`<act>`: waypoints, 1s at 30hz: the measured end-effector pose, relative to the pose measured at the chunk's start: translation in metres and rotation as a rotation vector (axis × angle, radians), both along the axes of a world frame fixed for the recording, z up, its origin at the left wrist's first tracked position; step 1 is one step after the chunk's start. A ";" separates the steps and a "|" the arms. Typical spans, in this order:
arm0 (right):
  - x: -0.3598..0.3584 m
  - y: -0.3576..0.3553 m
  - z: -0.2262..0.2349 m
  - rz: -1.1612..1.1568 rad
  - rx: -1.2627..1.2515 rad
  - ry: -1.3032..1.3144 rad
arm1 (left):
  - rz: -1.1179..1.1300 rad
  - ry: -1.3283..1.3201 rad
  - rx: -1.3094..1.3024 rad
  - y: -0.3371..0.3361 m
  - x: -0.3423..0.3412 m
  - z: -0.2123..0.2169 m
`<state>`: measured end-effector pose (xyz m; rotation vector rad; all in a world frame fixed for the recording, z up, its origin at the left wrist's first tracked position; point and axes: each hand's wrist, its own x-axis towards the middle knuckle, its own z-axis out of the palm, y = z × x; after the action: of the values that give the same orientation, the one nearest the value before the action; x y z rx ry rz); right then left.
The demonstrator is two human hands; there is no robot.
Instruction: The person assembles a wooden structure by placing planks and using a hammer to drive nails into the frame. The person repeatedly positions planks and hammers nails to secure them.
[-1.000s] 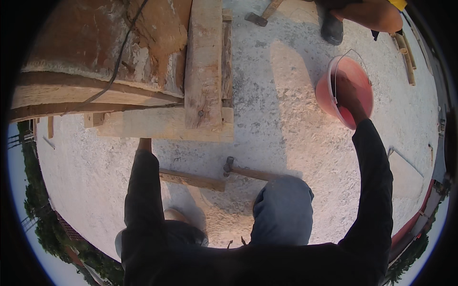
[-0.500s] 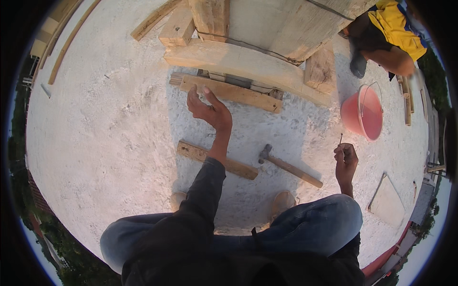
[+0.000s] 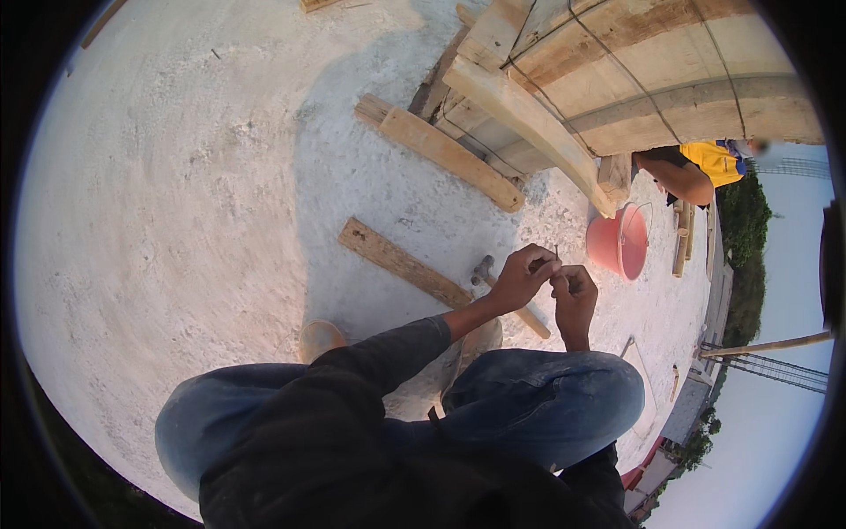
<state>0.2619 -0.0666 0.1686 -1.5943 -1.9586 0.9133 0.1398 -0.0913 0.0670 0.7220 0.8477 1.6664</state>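
Observation:
A thin dark nail (image 3: 556,253) stands upright where my two hands meet, above the ground beside my right knee. My left hand (image 3: 522,278) reaches across with its fingertips pinched at the nail. Closed in a pinch, my right hand (image 3: 575,298) touches the left fingertips at the nail's lower part, which the fingers hide. Behind my left hand lies a hammer (image 3: 534,324); the hand and wrist cover part of its handle. A short wooden plank (image 3: 401,260) rests on the ground left of the hammer.
A wired wooden formwork (image 3: 608,84) stands at the far right, with a board (image 3: 454,159) along its base. The red bucket (image 3: 608,242) sits beyond my right hand. Partly behind the formwork is a person in yellow (image 3: 710,164). A flat pale panel (image 3: 636,361) lies beyond my right knee.
My left hand has come from near the formwork's base board to the nail in my right hand, closing its fingers. The view has swung right.

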 end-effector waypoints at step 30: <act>0.184 -0.046 -0.156 0.281 0.029 -0.541 | 0.971 0.947 -0.112 0.053 -0.226 -0.091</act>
<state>0.4462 -0.1126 0.0129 -1.7037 -2.6019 0.5797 -0.0860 -0.0385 -0.0242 1.1411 2.2042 2.0418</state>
